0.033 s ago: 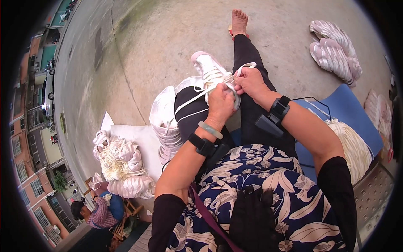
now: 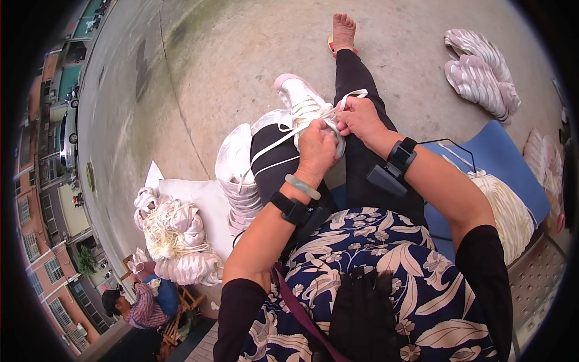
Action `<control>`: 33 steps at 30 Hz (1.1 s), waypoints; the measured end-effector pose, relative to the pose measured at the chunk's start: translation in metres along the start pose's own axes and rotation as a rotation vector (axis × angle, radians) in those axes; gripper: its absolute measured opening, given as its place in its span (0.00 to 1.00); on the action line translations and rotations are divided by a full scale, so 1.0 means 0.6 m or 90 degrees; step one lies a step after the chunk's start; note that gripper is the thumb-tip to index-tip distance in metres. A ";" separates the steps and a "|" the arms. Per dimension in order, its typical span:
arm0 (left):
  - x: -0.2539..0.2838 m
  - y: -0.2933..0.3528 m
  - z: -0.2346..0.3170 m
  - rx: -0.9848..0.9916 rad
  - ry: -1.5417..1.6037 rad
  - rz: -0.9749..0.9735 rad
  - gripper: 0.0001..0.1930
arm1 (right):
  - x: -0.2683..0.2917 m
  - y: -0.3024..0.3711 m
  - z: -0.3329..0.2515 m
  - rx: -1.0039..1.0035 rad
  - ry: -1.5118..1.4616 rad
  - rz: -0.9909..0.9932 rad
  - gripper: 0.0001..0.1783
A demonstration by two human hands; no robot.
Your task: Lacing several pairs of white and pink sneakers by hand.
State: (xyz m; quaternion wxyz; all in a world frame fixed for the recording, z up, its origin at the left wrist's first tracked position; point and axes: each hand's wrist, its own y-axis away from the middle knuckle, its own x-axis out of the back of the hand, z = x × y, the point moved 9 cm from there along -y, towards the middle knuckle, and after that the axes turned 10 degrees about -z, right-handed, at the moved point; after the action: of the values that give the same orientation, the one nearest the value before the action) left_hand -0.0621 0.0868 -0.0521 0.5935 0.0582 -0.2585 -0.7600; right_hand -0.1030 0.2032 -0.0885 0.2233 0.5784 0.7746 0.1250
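A white shoe upper with a pinkish toe point(image 2: 300, 95) lies across my legs, with laces threaded through its front. My left hand point(image 2: 318, 145) is closed over its near end, fingers curled around the upper; part of the grip is hidden. My right hand point(image 2: 360, 119) pinches a white shoelace point(image 2: 356, 93), whose loop sticks up past the fingers. The two hands almost meet above the eyelets. Another length of lace point(image 2: 271, 145) trails from the upper to the left over my dark trouser leg.
Stacked white uppers point(image 2: 235, 175) stand against my left leg. Further left, bundled uppers and laces point(image 2: 172, 226) lie on a white sheet. A lace bundle point(image 2: 503, 205) rests on a blue surface point(image 2: 494, 151) at right. More stacked uppers point(image 2: 482, 75) lie far right. Another person point(image 2: 145, 304) sits lower left.
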 end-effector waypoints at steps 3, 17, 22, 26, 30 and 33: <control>0.002 0.002 -0.008 0.029 0.035 0.023 0.09 | -0.007 -0.002 -0.005 0.008 0.028 -0.026 0.02; -0.002 -0.004 -0.017 0.023 0.160 0.067 0.13 | -0.024 -0.017 0.000 -0.102 0.113 -0.145 0.03; -0.002 -0.006 -0.020 0.041 0.159 0.060 0.10 | -0.024 -0.007 0.008 -0.103 0.083 -0.124 0.04; 0.002 -0.009 -0.024 0.048 0.142 0.080 0.05 | -0.021 0.014 -0.002 -0.061 0.002 -0.076 0.04; 0.015 -0.016 -0.036 0.043 0.061 0.098 0.05 | -0.012 0.017 0.001 -0.078 -0.141 0.019 0.05; 0.051 -0.009 -0.019 -0.064 -0.195 0.134 0.05 | 0.001 0.018 0.003 -0.076 -0.171 0.063 0.07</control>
State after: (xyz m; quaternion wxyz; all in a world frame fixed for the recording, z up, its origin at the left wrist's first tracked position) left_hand -0.0712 0.0556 -0.0581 0.6255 -0.1149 -0.3123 -0.7057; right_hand -0.0930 0.2067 -0.0848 0.3526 0.6130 0.6995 0.1031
